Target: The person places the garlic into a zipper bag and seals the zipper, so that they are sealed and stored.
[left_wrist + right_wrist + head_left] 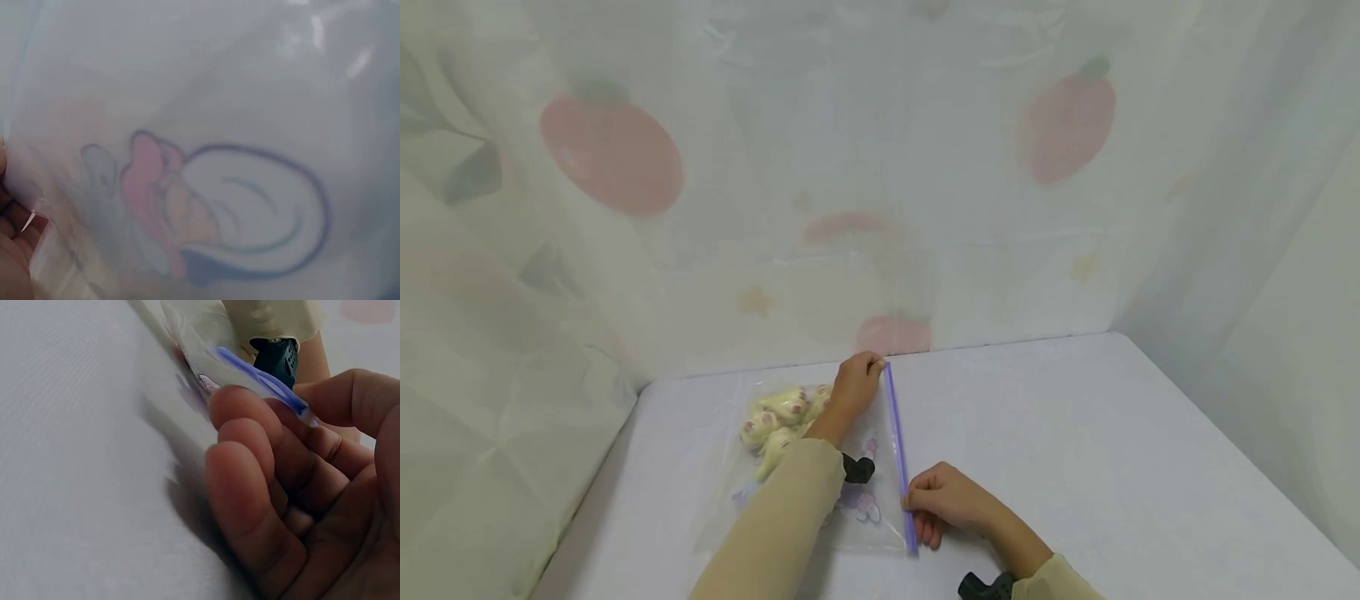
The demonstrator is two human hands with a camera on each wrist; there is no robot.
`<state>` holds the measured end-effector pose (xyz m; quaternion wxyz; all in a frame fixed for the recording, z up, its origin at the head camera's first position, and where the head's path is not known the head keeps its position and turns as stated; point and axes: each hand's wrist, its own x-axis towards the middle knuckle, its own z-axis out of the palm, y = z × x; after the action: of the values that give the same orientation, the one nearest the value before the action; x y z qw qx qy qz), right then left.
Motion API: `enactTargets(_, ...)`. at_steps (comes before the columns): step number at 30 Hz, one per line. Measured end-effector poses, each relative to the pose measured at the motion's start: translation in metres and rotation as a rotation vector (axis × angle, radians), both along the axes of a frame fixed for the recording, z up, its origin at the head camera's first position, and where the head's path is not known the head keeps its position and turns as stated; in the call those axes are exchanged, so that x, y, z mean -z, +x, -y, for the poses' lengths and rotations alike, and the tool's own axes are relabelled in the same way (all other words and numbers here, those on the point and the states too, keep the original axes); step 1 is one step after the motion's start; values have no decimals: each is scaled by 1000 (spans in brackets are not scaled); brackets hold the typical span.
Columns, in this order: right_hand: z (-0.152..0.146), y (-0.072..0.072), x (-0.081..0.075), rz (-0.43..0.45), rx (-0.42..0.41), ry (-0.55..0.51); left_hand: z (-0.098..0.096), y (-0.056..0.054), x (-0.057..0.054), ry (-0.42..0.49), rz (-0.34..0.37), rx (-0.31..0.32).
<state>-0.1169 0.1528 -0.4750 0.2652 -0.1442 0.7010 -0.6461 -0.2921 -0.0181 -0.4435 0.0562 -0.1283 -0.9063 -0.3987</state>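
A clear zip bag (880,533) lies on the table with its purple seal strip (895,425) toward the right. Inside its far left part are several pale yellow toy-like pieces (786,404) with brownish patches. My left hand (853,385) reaches across the bag and pinches the far end of the strip. Near the strip's close end, my right hand (951,500) pinches the edge between thumb and index finger, as the purple strip (269,381) in the right wrist view shows. There, the other fingers curl loosely below. A printed cartoon figure (237,212) fills the left wrist view.
The table (1075,433) has a white cover. White curtains with faded fruit prints, such as a red fruit (613,154), hang behind and at both sides. Dark wrist-worn devices show at the left wrist (859,469) and the right wrist (985,586).
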Motion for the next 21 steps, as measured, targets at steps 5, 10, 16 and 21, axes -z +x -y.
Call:
enactTargets(5,0,-1,1,-7,-25,-4,10,-3,-3,30,1,-34)
enactTargets(10,-1,-1,0,-5,-42,-5,20,-6,-6,53,0,-81)
enactTargets(16,-3,-1,-2,3,-98,3,27,-10,-5,71,-8,-92)
enactTargets(21,-9,-2,-2,-19,-202,24,23,-7,-7,45,12,-78)
